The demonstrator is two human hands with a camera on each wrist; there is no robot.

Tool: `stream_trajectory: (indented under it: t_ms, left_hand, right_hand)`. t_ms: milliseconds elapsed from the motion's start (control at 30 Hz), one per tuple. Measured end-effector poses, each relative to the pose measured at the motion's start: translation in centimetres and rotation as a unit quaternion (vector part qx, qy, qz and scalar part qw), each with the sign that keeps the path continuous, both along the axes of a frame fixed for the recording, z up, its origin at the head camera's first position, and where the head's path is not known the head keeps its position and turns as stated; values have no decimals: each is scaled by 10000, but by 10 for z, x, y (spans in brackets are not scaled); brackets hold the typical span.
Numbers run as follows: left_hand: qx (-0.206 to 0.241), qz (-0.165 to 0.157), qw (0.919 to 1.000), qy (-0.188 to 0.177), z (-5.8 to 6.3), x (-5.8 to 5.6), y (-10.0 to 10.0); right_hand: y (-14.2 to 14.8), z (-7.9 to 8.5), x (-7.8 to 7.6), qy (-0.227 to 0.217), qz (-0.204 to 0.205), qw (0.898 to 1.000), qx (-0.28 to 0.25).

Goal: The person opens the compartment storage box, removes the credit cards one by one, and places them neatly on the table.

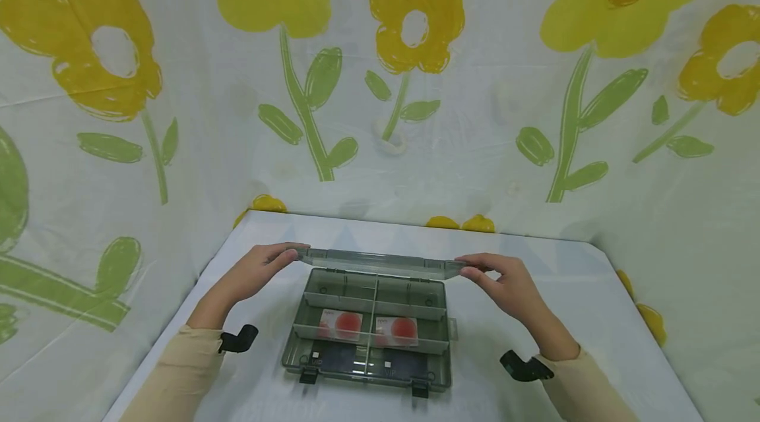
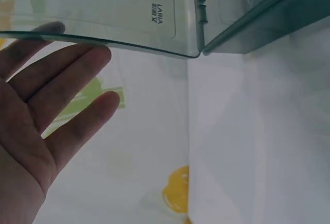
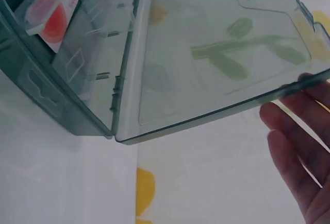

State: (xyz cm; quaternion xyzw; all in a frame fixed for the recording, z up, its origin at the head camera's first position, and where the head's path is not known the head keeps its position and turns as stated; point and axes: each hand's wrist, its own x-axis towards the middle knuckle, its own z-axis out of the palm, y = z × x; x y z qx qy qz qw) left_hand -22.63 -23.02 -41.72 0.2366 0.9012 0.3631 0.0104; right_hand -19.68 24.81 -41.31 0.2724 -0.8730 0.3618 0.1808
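A see-through grey-green compartment box stands on the table with its hinged lid raised at the far side. My left hand holds the lid's left end, thumb in front and fingers behind; in the left wrist view its fingers lie fairly straight along the edge. At the other end my right hand pinches the lid, its fingers at the edge in the right wrist view. Two white packs with red circles, a left pack and a right pack, sit in the middle row.
Dark flat pieces lie in the box's front row. Two black latches, the left one and the right one, hang open at its front. The white table meets flower-printed cloth at its back and sides.
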Motion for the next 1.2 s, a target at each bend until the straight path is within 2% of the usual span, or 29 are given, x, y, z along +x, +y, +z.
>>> stream_trajectory:
  t_ms: [167,233,367,567,667,800,1000,1200]
  left_hand:
    - [231,265,9992,197,1,-8,4]
    - [497,237,9982,233,2,-13,8]
    - [1057,177,9939,269,5,-20,15]
    - [1645,497,9848,237,14,-24,23]
    - [1776,583,9822,190,17,-27,26]
    - [1642,672,9839,231,15,-31,28]
    - [1020,763,9909,440,7,-35,29]
    - [1135,458,9925,72,-1,-35,33]
  right_hand:
    - [-5,3,-10,680,-126,9976,-106]
    - [-7,4,-14,862,-222,9959,-145]
    - [-12,7,-19,956,-533,9938,-170]
    - [-18,6,-30,1150,-756,9903,-162]
    - [-18,5,-34,1212,-773,9895,-166]
    - [-17,0,-37,1123,-682,9913,-101]
    - [-17,-12,-43,815,-744,9939,21]
    - [-20,-23,-53,554,-867,9947,72]
